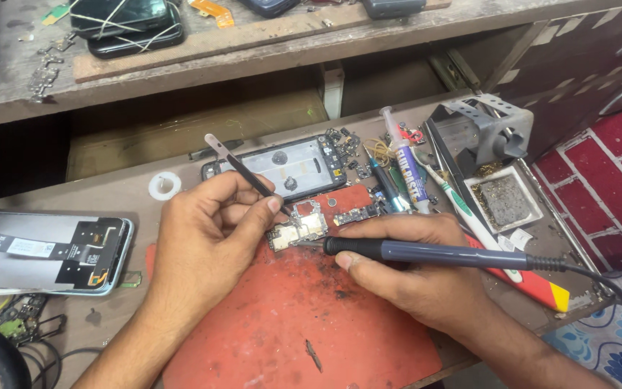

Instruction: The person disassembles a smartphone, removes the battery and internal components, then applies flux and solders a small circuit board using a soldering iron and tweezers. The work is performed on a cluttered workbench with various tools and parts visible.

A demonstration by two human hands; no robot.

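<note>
The left hand (206, 238) is gripping tweezers (242, 169) on the small circuit board (298, 225) while the right hand (412, 266), just beside the board, is gripping a soldering iron (426, 252) against it; the soldering step seems underway, and the next move probably calls for steady tips.

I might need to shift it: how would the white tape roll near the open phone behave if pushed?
The white tape roll lies flat, so it would probably slide, not roll. It looks thin and light, so a nudge likely moves it easily.
</note>
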